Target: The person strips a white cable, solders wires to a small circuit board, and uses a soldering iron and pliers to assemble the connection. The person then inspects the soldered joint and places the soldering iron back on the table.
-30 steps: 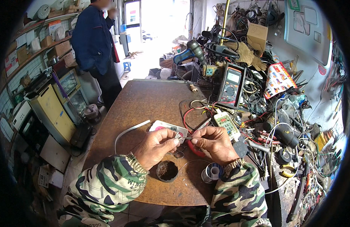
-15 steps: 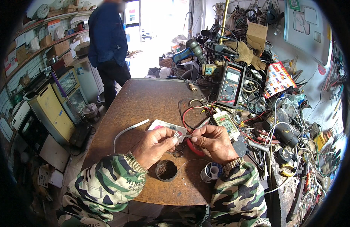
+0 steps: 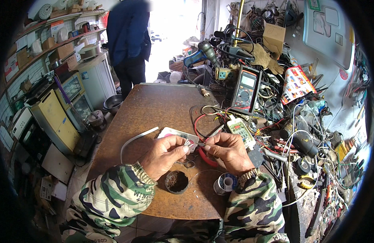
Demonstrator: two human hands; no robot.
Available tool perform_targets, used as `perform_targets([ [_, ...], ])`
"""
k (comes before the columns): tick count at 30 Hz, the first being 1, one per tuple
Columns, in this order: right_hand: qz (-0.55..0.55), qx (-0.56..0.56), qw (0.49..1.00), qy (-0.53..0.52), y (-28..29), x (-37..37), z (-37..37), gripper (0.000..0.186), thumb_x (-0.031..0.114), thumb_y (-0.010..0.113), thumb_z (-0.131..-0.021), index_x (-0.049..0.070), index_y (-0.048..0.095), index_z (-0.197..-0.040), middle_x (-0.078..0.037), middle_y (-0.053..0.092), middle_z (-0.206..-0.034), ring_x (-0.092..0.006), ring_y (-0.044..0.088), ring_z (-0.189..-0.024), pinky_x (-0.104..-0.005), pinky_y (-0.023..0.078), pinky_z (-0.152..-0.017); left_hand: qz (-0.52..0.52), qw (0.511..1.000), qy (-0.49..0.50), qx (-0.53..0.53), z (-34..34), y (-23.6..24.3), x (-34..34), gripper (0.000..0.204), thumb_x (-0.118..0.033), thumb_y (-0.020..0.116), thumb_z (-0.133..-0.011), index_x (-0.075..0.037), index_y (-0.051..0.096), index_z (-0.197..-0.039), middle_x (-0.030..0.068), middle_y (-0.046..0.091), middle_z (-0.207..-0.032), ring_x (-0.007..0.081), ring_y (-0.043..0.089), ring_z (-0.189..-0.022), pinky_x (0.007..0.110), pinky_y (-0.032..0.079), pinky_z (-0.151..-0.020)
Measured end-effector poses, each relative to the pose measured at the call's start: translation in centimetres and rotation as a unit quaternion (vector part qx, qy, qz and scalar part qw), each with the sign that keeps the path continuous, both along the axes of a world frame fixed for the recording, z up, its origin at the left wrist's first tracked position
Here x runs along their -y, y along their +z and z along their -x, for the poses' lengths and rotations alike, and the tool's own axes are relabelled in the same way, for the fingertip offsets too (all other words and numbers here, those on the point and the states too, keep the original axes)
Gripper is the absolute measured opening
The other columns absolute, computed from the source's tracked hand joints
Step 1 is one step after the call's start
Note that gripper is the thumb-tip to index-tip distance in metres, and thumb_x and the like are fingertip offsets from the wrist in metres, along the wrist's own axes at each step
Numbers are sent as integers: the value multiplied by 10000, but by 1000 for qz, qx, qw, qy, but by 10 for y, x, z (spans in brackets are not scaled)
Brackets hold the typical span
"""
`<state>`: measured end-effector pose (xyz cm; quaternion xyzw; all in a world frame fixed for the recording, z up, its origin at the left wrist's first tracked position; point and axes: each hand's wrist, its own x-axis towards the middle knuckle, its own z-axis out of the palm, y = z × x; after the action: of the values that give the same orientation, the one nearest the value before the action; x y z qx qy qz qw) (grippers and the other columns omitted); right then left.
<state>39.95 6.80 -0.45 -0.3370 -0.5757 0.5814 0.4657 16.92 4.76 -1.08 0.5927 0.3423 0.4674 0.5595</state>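
Note:
My left hand [image 3: 164,155] pinches a small white piece [image 3: 190,145] between thumb and fingers. Close beside it, the fingers of my right hand [image 3: 228,150] are closed on something too small to make out, near the white piece. Beneath the hands, partly covered, lie a white case with pink marks [image 3: 167,133] and red-handled pliers [image 3: 206,158]. Nearer to me stand a round cup with dark, crusty residue [image 3: 171,186] and a spool of thin silvery wire [image 3: 220,188], its loose strand running left over the wooden table [image 3: 162,105].
A white tube or cable [image 3: 126,144] curves at the table's left. To the right stand a multimeter [image 3: 247,87], a pale box with a green board [image 3: 241,130] and heaped cables and tools. A hot-air gun [image 3: 199,56] lies farther back. A person [image 3: 128,40] stands beyond the table.
The person at the back has moved to the right, uncovering a pan and a cabinet. My hands hold nearly the same position and grip.

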Motion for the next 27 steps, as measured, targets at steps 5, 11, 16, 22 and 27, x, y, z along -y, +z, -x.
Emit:
perform_targets([
  [5,-12,16,1000,-4,-1,-1,0,66,57,743,-883,1,718,-908,-7,689,-811,-71,578,-707,-234,476,-643,-8,1000,-3,-16,1,4,2,203,-169,601,-1010,22,636,-1069,28,641,-928,92,581,-824,252,492,-773],
  [11,-19,27,999,-5,-2,-2,0,65,50,747,-879,2,720,-913,-8,695,-822,-74,588,-729,-238,491,-670,-15,999,-5,-36,1,1,-1,197,-170,603,-1009,18,635,-1061,22,640,-921,87,573,-818,245,488,-771],
  [16,-14,32,999,-3,1,0,-1,70,45,751,-875,-2,719,-916,-12,695,-818,-77,590,-721,-239,494,-665,-8,1000,0,-13,0,2,0,187,-162,606,-1007,17,634,-1053,20,637,-920,85,573,-816,244,487,-767],
  [22,-13,24,1000,-3,1,0,-1,65,38,739,-874,-5,717,-917,-14,691,-805,-76,587,-704,-232,487,-643,-4,1000,12,-3,2,2,0,172,-152,608,-1004,12,631,-1049,16,631,-918,84,575,-815,247,491,-763],
  [27,-18,9,1000,-2,-2,-1,-2,60,38,735,-872,-5,716,-910,-10,684,-796,-74,580,-689,-230,478,-623,-3,1000,11,-3,1,1,-1,163,-141,609,-1000,10,631,-1055,12,630,-920,82,576,-816,249,495,-761],
])
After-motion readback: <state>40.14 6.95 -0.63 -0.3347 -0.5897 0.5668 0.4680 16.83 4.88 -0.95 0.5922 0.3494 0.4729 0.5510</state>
